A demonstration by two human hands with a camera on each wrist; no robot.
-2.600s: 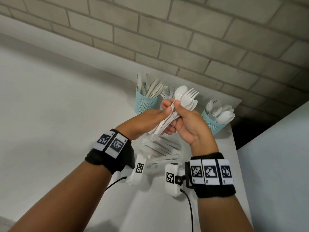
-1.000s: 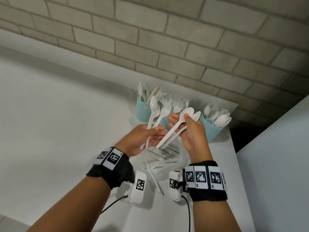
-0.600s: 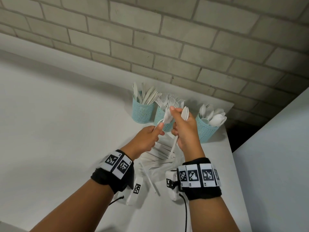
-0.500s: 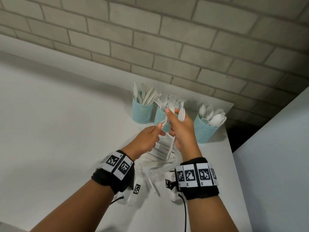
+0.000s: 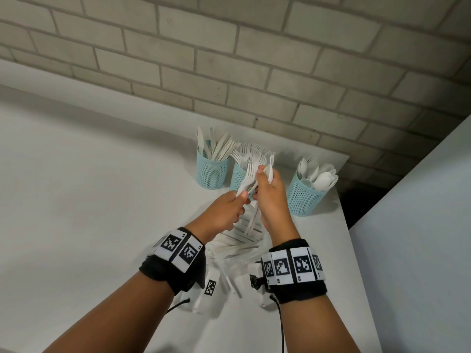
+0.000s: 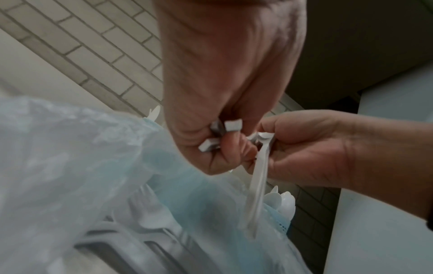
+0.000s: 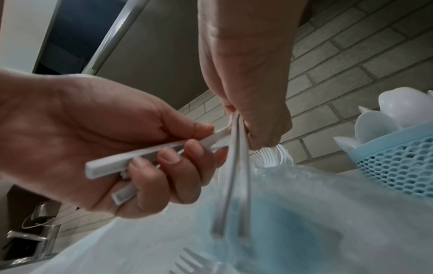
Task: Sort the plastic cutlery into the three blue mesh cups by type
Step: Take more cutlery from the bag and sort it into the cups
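Three blue mesh cups stand at the back: the left cup (image 5: 212, 171) holds knives, the middle cup (image 5: 236, 177) forks, the right cup (image 5: 303, 197) spoons. My left hand (image 5: 242, 196) grips white forks (image 5: 248, 174) by their handles (image 7: 150, 157), tines up, just in front of the middle cup. My right hand (image 5: 263, 171) touches it on the right and pinches two spoons (image 5: 270, 171), whose handles (image 7: 234, 176) hang straight down. The middle cup is mostly hidden behind both hands.
Loose white cutlery (image 5: 239, 242) lies on a clear plastic bag (image 6: 70, 157) on the white table (image 5: 89, 200), right under my hands. A brick wall (image 5: 229, 59) runs behind the cups. The table's right edge (image 5: 344, 225) is close to the spoon cup.
The single bundle has been split: forks stay in my left hand, spoons in my right. Both hands moved forward to the middle cup, and the spoons turned upright.
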